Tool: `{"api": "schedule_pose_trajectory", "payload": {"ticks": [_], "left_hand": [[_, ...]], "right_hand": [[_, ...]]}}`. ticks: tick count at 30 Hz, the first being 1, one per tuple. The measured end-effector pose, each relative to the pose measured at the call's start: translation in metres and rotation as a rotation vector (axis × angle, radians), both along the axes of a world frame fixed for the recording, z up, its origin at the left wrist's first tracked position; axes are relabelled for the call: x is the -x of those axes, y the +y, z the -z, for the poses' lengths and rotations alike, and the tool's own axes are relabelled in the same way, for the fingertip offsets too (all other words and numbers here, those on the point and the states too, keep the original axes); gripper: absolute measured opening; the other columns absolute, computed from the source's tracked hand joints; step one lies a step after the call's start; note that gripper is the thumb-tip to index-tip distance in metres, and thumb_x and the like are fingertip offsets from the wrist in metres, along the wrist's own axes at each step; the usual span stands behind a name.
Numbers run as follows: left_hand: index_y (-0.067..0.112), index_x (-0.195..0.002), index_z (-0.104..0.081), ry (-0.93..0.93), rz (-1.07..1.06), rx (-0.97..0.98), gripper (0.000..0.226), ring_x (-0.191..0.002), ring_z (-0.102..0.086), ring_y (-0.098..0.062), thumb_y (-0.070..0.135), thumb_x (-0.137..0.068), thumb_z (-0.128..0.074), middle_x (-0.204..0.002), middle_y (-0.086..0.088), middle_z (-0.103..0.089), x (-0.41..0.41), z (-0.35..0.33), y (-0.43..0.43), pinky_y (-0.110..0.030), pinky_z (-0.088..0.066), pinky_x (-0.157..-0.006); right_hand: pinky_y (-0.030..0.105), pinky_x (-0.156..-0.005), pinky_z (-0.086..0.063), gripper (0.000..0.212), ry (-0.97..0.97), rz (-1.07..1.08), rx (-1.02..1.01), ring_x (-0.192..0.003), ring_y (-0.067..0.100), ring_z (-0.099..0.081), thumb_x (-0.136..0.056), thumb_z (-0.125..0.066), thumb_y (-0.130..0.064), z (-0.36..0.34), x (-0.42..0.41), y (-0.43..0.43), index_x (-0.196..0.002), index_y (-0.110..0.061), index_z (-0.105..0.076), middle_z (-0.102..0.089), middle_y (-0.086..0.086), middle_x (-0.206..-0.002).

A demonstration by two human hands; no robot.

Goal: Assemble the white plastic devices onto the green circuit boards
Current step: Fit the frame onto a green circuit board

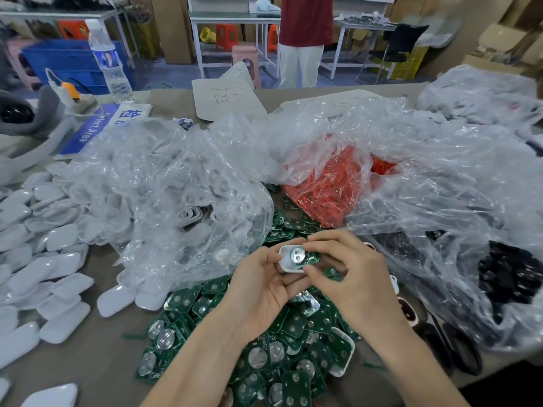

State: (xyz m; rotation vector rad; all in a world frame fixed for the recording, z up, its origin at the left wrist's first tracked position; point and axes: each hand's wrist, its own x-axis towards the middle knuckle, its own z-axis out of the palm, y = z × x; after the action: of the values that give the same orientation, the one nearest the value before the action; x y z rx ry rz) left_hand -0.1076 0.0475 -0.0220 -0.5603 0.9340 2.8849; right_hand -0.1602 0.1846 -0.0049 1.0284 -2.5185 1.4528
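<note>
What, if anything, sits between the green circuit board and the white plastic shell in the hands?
Nothing visible. The green circuit board lies directly against the white plastic shell held by the left hand. The right hand pinches the board's right end, hiding that edge.

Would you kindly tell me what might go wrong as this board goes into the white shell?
The small green circuit board looks only partly inside the white plastic shell, so the right hand may seat it crooked. If the left hand loses its grip, both could drop into the loose pile of green boards and get lost.
</note>
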Motion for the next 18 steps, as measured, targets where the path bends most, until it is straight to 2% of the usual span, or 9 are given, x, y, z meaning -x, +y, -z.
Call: {"api": "schedule_pose_trajectory", "payload": {"ticks": [5,10,14,18], "left_hand": [[-0.007,-0.119,-0.060,0.002,0.010,0.026,0.040,-0.082,-0.071,-0.027,0.000,-0.093,-0.030,-0.104,-0.026,-0.068,-0.0002,-0.0003,0.0007,-0.032,-0.060,-0.066],[-0.008,-0.125,-0.056,-0.001,0.024,0.037,0.042,-0.099,-0.066,-0.034,-0.001,-0.093,-0.030,-0.120,-0.033,-0.062,0.0001,-0.0008,0.0005,-0.034,-0.060,-0.072],[-0.008,-0.120,-0.059,0.036,0.023,0.034,0.039,-0.093,-0.071,-0.031,-0.001,-0.092,-0.032,-0.107,-0.030,-0.068,-0.0015,-0.0019,-0.0005,-0.031,-0.060,-0.069],[-0.009,-0.122,-0.057,0.025,0.013,0.044,0.039,-0.095,-0.071,-0.033,-0.001,-0.094,-0.031,-0.111,-0.031,-0.067,-0.0017,-0.0006,-0.0006,-0.031,-0.060,-0.069]], "right_hand": [[0.017,-0.077,-0.051,0.025,-0.091,0.027,-0.003,-0.084,0.005,-0.062,-0.070,-0.082,-0.002,-0.0009,0.0035,0.0026,-0.085,-0.020,-0.074,-0.064,-0.015,-0.097],[0.011,-0.075,-0.048,0.025,-0.211,0.013,0.043,-0.082,0.004,-0.064,-0.068,-0.082,0.001,-0.0028,0.0049,0.0010,-0.077,-0.021,-0.073,-0.065,-0.017,-0.097],[0.007,-0.071,-0.046,0.024,-0.192,-0.028,0.039,-0.081,0.001,-0.065,-0.071,-0.080,0.002,-0.0064,0.0026,-0.0002,-0.080,-0.019,-0.076,-0.067,-0.015,-0.097],[0.003,-0.067,-0.041,0.024,-0.136,-0.028,0.021,-0.078,-0.006,-0.060,-0.073,-0.078,0.004,-0.0072,0.0008,0.0010,-0.082,-0.018,-0.077,-0.067,-0.014,-0.097]]}}
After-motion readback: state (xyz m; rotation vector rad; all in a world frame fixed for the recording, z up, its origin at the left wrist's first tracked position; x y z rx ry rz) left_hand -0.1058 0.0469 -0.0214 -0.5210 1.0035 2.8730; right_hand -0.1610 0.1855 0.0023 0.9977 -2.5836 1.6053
